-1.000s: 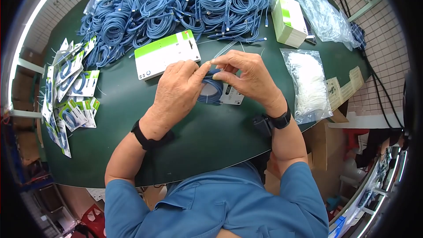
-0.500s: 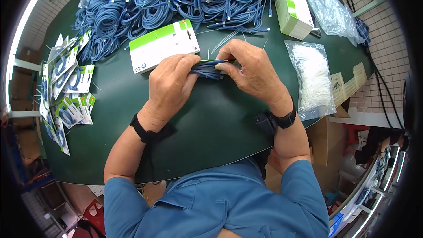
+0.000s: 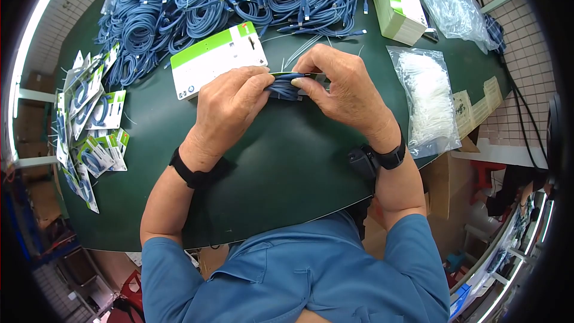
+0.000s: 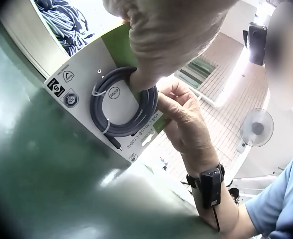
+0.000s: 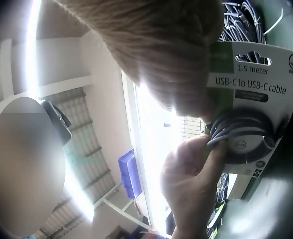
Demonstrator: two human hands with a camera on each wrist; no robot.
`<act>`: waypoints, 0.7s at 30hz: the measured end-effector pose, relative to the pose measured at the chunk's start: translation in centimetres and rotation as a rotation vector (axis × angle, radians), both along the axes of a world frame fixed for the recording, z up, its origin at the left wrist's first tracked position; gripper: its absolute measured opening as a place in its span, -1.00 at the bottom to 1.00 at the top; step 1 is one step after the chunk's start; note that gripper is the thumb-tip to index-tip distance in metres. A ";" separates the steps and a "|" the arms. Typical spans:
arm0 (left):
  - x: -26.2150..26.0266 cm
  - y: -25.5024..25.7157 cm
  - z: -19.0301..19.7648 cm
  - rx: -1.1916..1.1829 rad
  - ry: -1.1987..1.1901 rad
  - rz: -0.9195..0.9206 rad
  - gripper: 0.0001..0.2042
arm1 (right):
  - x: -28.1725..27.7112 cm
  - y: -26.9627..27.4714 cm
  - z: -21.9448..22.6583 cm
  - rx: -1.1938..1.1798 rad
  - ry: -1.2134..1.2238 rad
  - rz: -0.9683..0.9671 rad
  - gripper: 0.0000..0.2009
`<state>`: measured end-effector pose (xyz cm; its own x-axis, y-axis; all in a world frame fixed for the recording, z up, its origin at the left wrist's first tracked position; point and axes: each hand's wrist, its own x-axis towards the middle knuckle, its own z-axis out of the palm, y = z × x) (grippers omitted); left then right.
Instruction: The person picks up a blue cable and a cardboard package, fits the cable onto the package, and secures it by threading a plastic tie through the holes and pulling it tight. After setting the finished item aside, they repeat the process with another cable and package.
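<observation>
Both hands pinch the carded cable coil (image 3: pixel 287 85): left hand (image 3: pixel 230 110) at its left end, right hand (image 3: pixel 347 93) at its right, held just above the green table (image 3: pixel 281 167) near centre. Clear bag (image 3: pixel 426 104) holds white ties; another clear bag (image 3: pixel 445 6) sits behind it. Loose blue cables (image 3: pixel 227 0) are heaped at the far edge, finished cards (image 3: pixel 89 125) at left. Tiled floor around.

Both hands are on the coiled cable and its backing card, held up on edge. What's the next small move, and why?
Probably lay the card flat again. The coiled cable already sits against it with thin ties round the coil, pinched by the left hand and right hand, so both ties could be checked face-up.
</observation>
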<state>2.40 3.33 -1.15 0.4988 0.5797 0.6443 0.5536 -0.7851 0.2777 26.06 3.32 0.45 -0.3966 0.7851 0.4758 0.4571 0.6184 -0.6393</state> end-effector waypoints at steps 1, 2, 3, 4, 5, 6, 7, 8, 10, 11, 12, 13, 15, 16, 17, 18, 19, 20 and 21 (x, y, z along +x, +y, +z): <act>0.1 0.0 -0.2 0.026 -0.014 0.003 -0.78 | 0.1 0.1 0.0 -0.003 0.000 -0.002 -0.84; 0.2 0.1 -0.4 0.050 -0.029 0.006 -0.79 | 0.1 0.2 -0.1 0.017 0.006 0.001 -0.84; 0.2 0.1 -0.6 0.044 -0.030 0.004 -0.79 | 0.1 0.3 -0.2 0.036 0.012 0.005 -0.83; 0.2 0.3 -0.6 0.063 -0.031 -0.001 -0.79 | 0.2 0.3 -0.3 0.055 0.017 0.010 -0.82; 0.3 0.4 -0.7 0.081 -0.032 -0.004 -0.79 | 0.2 0.3 -0.3 0.048 0.016 0.011 -0.82; 0.2 0.5 -0.7 0.099 -0.032 -0.007 -0.79 | 0.2 0.3 -0.3 0.053 0.002 0.003 -0.82; 0.2 0.6 -0.7 0.093 -0.033 -0.005 -0.79 | 0.3 0.4 -0.2 0.058 -0.012 -0.006 -0.81; 0.2 0.8 -0.6 0.085 -0.026 -0.007 -0.79 | 0.3 0.4 -0.2 0.064 -0.028 -0.014 -0.81; 0.4 1.0 -0.6 0.069 -0.016 -0.011 -0.78 | 0.2 0.4 -0.3 0.052 -0.024 -0.022 -0.80; 0.4 1.1 -0.7 0.063 -0.020 -0.009 -0.78 | 0.1 0.4 -0.3 0.046 -0.019 -0.030 -0.80; 0.4 1.1 -0.7 0.074 -0.019 -0.014 -0.78 | 0.1 0.4 -0.4 0.041 -0.014 -0.039 -0.80; 0.4 1.2 -0.7 0.085 -0.017 -0.018 -0.79 | 0.0 0.4 -0.4 0.038 -0.017 -0.036 -0.80; 0.4 1.4 -0.9 0.094 -0.019 -0.017 -0.79 | 0.0 0.5 -0.5 0.051 0.000 -0.027 -0.81; 0.4 1.5 -1.0 0.104 -0.022 -0.024 -0.79 | -0.1 0.5 -0.4 0.058 0.009 -0.021 -0.81; 0.4 1.6 -1.0 0.114 -0.026 -0.032 -0.79 | -0.1 0.5 -0.5 0.058 0.006 -0.016 -0.81; 0.4 1.7 -1.0 0.127 -0.029 -0.040 -0.80 | -0.1 0.5 -0.5 0.070 0.001 -0.013 -0.82; 0.3 1.7 -0.9 0.131 -0.033 -0.037 -0.80 | -0.1 0.6 -0.6 0.085 -0.003 -0.012 -0.82; 0.2 1.6 -0.9 0.118 -0.029 -0.041 -0.80 | 0.0 0.7 -0.5 0.102 -0.010 -0.013 -0.83; 0.1 1.5 -0.8 0.106 -0.029 -0.049 -0.80 | 0.1 0.8 -0.4 0.110 -0.019 -0.017 -0.83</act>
<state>2.53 4.84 -1.96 0.5049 0.4834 0.7151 0.5070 -0.8366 0.2075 26.20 4.16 0.05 -0.3933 0.7352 0.5521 0.4800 0.6763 -0.5587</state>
